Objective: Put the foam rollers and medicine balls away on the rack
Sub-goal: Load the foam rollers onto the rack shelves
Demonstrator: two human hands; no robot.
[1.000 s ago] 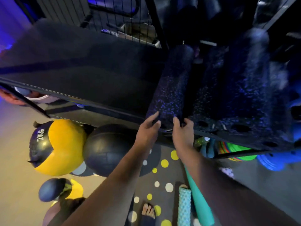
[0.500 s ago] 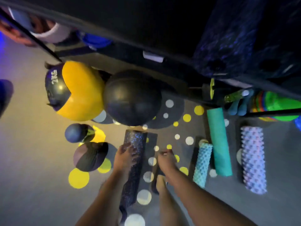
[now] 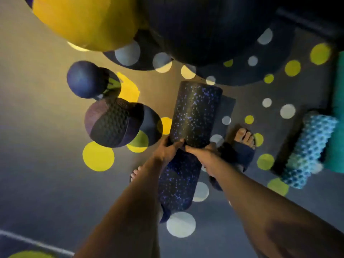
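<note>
Speckled roller: black foam w/ blue flecks, lying on the floor, long axis running away from me; both hands on it at mid-length.
L hand: on the roller's left side, fingers curled over the top and pressed to the foam.
R hand: on the right side, fingers wrapped over the roller, tips meeting the L hand's; I can't tell if it's lifted or resting on the floor.
Left of roller: textured dark ball just beside it, close to my L hand; smaller navy ball further out, near the textured one.
Ahead of roller: big black ball looms past the far end, near it; yellow ball beside that, to the left. Both crowd the top of my view.
Right of roller: my foot in a dark slide sandal just beside the R hand; bumpy light-blue roller well apart, and a teal roller beside it at the frame edge.
Underfoot: 2nd foot partly hidden behind the L forearm.
Floor: grey, w/ yellow and white dots; white line at lower left.
Rack: only a dark edge at top right, too dim to read.
</note>
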